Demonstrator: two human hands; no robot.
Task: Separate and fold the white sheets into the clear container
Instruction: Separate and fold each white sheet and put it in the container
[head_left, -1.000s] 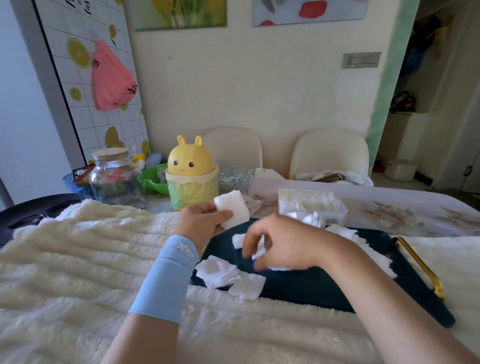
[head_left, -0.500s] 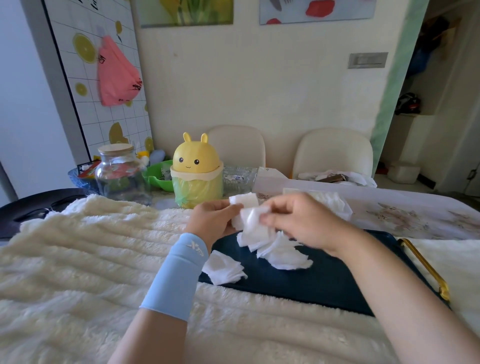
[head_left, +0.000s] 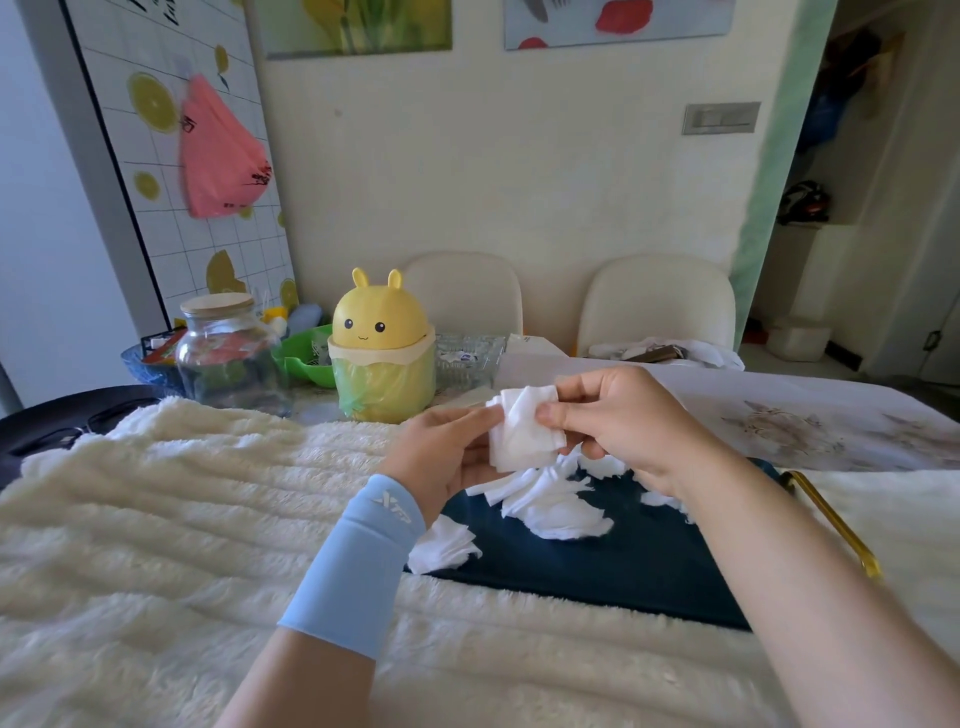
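Both my hands hold a small stack of white sheets (head_left: 522, 434) above the dark blue tray (head_left: 597, 566). My left hand (head_left: 441, 457), with a light blue sleeve on the wrist, grips the stack from the left. From the right, my right hand (head_left: 618, 415) pinches the top sheet between thumb and fingers. More loose white sheets (head_left: 550, 501) lie in a heap on the tray, and another small pile (head_left: 441, 545) sits at its left edge. The clear container is hidden behind my right hand.
A fluffy cream blanket (head_left: 182, 519) covers the near table. Behind it stand a yellow bunny-shaped bin (head_left: 382, 348), a glass jar (head_left: 228, 353) and a green bowl (head_left: 306, 358). The tray has a gold handle (head_left: 831, 519) at the right. Two cream chairs stand by the wall.
My right hand lifted a sheet off the tray and brought it up to the stack in my left hand. It now covers the clear container.
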